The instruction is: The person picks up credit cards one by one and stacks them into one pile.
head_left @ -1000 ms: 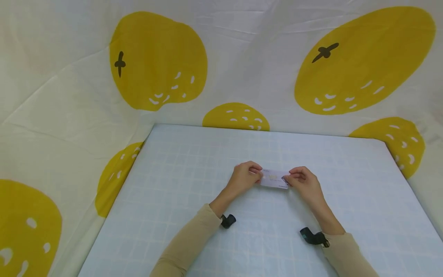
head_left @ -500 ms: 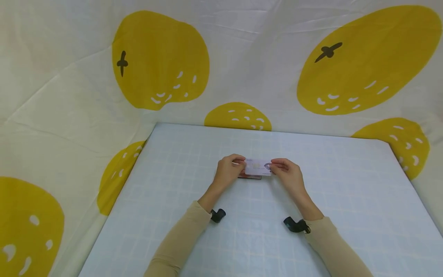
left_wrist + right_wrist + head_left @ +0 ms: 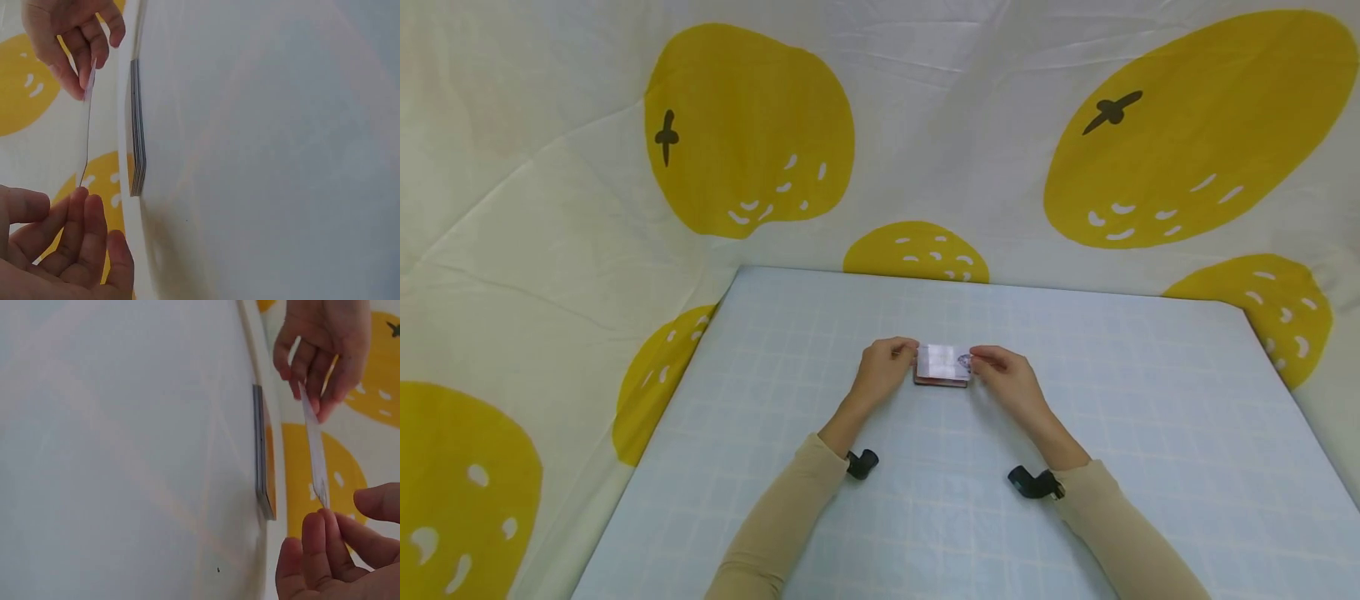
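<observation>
A pale, light purple card [image 3: 938, 362] with a dark printed mark is held up between my two hands. My left hand [image 3: 883, 368] holds its left end by the fingertips, and my right hand [image 3: 1009, 379] holds the right end. Seen from the left wrist, the card [image 3: 86, 134] is edge-on and bent slightly near the left fingertips. Just under it on the table lies a stack of thin cards [image 3: 942, 383], with its layered edge [image 3: 137, 131] showing; a gap separates the two. In the right wrist view the stack [image 3: 264, 456] shows an orange top.
The table [image 3: 1150, 417] wears a light blue checked cover. Behind and to the left hangs white cloth [image 3: 940, 125] with large yellow fruit prints. A small black camera [image 3: 862, 464] sits at the left wrist and another camera [image 3: 1034, 482] at the right wrist.
Both hands have carried the card left and slightly away, from beside the stack to over it. The stack, mostly covered by the left hand before, now shows below the card.
</observation>
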A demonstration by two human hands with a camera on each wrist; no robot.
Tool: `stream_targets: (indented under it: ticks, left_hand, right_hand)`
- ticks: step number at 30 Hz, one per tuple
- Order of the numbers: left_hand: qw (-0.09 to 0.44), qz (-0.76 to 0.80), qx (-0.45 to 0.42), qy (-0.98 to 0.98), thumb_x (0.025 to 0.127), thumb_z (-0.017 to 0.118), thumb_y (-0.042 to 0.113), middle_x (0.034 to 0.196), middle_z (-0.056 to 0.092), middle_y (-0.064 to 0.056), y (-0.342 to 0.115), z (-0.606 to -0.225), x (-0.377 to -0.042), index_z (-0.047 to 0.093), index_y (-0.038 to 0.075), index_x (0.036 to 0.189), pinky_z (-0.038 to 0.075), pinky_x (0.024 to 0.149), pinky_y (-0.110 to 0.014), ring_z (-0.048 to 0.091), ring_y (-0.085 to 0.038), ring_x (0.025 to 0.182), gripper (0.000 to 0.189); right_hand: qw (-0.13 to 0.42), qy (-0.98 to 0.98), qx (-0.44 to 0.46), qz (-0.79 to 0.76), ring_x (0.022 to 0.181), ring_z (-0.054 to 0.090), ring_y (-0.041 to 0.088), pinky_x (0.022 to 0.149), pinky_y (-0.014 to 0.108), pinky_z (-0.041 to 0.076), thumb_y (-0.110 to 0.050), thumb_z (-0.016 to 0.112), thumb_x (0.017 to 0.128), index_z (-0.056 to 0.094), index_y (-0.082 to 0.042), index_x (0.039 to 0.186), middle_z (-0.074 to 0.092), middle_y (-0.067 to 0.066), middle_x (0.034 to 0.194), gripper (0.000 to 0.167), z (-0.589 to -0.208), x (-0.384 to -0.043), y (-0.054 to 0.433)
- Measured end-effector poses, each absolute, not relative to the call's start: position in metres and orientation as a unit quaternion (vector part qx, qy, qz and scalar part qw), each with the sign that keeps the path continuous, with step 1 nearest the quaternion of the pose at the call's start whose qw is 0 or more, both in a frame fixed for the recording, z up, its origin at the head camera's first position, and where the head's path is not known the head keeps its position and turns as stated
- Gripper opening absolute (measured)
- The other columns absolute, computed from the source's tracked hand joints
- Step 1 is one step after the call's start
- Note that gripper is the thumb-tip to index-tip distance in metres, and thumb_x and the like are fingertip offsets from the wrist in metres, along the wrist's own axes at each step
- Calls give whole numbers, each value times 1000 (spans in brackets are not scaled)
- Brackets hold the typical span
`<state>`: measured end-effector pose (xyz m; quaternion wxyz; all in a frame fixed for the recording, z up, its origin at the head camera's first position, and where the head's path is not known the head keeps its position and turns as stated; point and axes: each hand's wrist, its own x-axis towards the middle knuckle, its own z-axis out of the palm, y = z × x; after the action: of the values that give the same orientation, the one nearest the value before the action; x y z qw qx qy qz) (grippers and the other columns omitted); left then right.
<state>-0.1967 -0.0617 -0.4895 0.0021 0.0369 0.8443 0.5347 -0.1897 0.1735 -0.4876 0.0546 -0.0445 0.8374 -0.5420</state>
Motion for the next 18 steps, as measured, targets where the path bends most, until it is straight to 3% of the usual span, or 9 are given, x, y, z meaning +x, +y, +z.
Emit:
stream_targets:
  ticks: [3, 6, 12, 18]
  left_hand:
    - [14, 515, 34, 856, 102, 50, 21, 109, 73, -1, -64, -491, -196, 74, 5, 117, 53, 87, -35, 66, -13, 103, 31]
    - [17, 502, 32, 864, 102, 50, 21, 113, 72, -2, -64, -493, -197, 74, 6, 117, 52, 87, -36, 64, -14, 101, 32]
    - [31, 491, 18, 870, 102, 50, 22, 113, 72, -2, -64, -495, -197, 74, 7, 118, 50, 84, -36, 59, -16, 93, 33]
    - [47, 477, 10, 878, 102, 51, 25, 109, 72, -1, -64, -494, -198, 74, 8, 118, 50, 85, -37, 59, -16, 92, 33]
  right_hand:
    - [67, 848, -34, -524, 106, 58, 27, 88, 36, 50, -18, 60, 101, 66, -1, 126, 67, 15, 121, 30, -488, -191, 172]
    - [82, 853, -25, -516, 107, 56, 29, 90, 42, 48, -20, 59, 102, 67, -2, 126, 66, 14, 124, 31, -490, -192, 171]
    - [97, 856, -12, -507, 104, 55, 27, 87, 39, 48, -21, 58, 102, 67, -4, 127, 65, 13, 124, 32, -494, -193, 169]
    - [113, 858, -1, -501, 110, 56, 27, 92, 42, 48, -24, 57, 103, 65, -4, 129, 63, 13, 128, 34, -495, -194, 167]
